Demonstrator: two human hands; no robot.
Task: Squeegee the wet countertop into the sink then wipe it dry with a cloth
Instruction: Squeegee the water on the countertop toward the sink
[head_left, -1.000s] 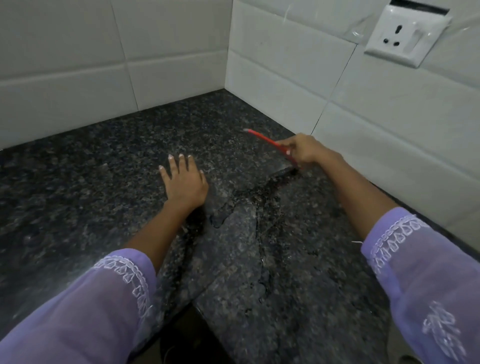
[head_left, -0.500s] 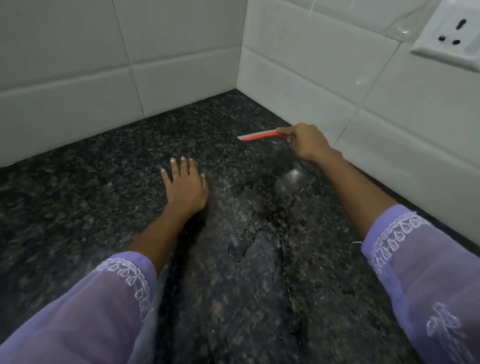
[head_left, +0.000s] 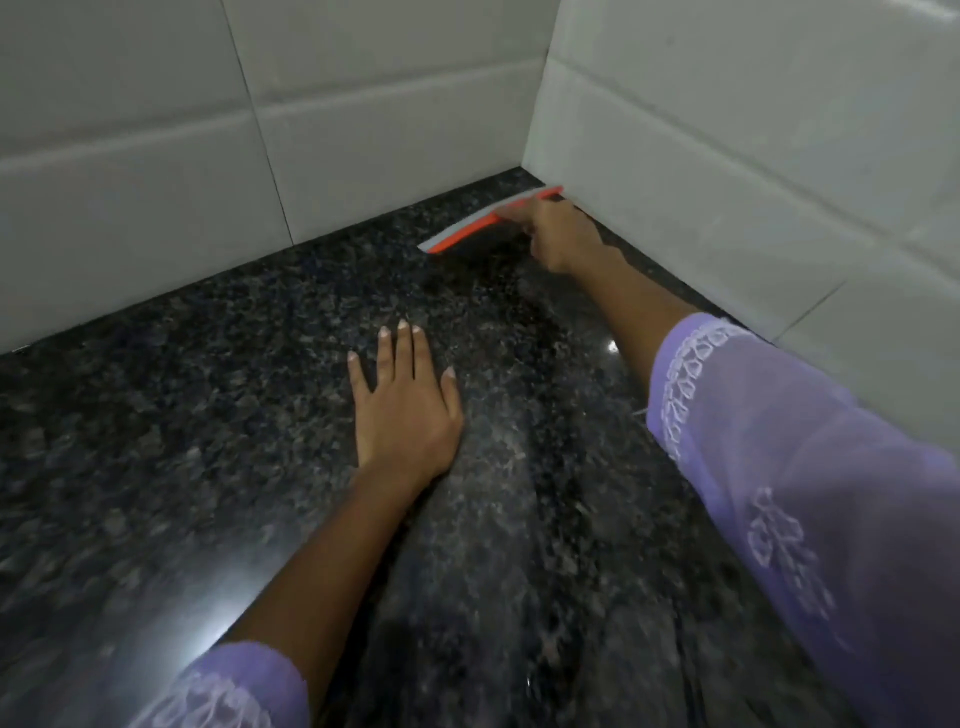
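Note:
A dark speckled granite countertop fills the view, glossy and wet in its middle. My right hand is stretched into the far corner, shut on a red squeegee with a grey blade. The blade lies across the counter close to the corner where the two tiled walls meet. My left hand rests flat on the counter nearer to me, fingers spread, holding nothing. No sink or cloth is in view.
White tiled walls rise at the back and along the right side, meeting at a corner just beyond the squeegee. Purple embroidered sleeves cover both forearms.
My right hand has carried the squeegee away from me, further into the corner, and the blade now lies near the back wall. The view has moved forward and left; the wall socket is out of frame.

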